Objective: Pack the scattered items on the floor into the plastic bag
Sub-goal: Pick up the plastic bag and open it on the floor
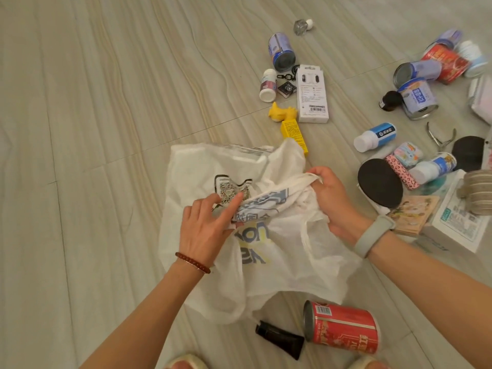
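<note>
A white printed plastic bag (279,262) lies crumpled on the floor in front of me. My left hand (207,227), wearing a red bead bracelet, pinches the bag's printed fold near its middle. My right hand (332,198), with a grey wristband, grips the bag's twisted handle on the right. A red can (343,326) and a black tube (279,339) lie just below the bag. A yellow toy (282,111) and a yellow box (294,134) lie just beyond it.
Beyond the bag lie a white box (311,94), a blue can (282,51) and a white pill bottle (267,85). To the right are several cans, bottles, a black disc (379,182), nippers (440,135) and boxes. My feet show at the bottom edge. Bare tile floor lies to the left.
</note>
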`<act>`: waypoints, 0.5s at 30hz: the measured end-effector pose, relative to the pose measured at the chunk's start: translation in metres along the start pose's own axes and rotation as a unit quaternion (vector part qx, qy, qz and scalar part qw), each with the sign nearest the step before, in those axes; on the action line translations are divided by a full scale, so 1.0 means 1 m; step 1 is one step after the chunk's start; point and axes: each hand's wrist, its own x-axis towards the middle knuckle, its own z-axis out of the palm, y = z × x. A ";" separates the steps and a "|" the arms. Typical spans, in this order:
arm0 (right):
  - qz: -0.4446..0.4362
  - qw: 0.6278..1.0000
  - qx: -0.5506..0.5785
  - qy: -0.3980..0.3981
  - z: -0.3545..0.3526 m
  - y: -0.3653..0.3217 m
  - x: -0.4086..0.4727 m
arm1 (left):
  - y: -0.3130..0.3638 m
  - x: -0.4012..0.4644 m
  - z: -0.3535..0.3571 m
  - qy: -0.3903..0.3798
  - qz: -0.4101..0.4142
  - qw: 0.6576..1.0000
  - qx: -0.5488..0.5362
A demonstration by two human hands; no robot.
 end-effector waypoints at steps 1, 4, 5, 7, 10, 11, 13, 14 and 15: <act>-0.029 0.999 -0.036 0.013 0.000 0.002 -0.001 | -0.003 0.000 -0.001 0.005 0.001 1.000 -0.014; -0.159 0.965 -0.210 -0.020 -0.006 0.009 -0.007 | -0.006 0.003 -0.004 -0.026 -0.081 0.992 -0.093; -0.182 0.948 -0.259 -0.044 -0.008 0.010 -0.011 | -0.006 0.006 -0.004 -0.048 -0.160 0.976 -0.143; -0.230 0.899 -0.365 -0.079 -0.012 0.017 -0.017 | -0.003 0.013 -0.006 -0.097 -0.336 0.896 -0.274; -0.253 0.822 -0.493 -0.131 -0.015 0.027 -0.021 | 0.003 0.034 -0.015 -0.099 -0.527 0.685 -0.492; -0.255 0.803 -0.520 -0.139 -0.016 0.032 -0.020 | 0.005 0.041 -0.019 -0.096 -0.555 0.629 -0.536; -0.265 0.793 -0.533 -0.129 -0.017 0.040 -0.017 | 0.009 0.050 -0.024 -0.094 -0.577 0.551 -0.595; -0.272 0.799 -0.522 -0.122 -0.018 0.041 -0.016 | 0.011 0.051 -0.024 -0.090 -0.585 0.519 -0.616; -0.283 0.809 -0.503 -0.113 -0.017 0.040 -0.016 | 0.014 0.052 -0.025 -0.084 -0.596 0.493 -0.628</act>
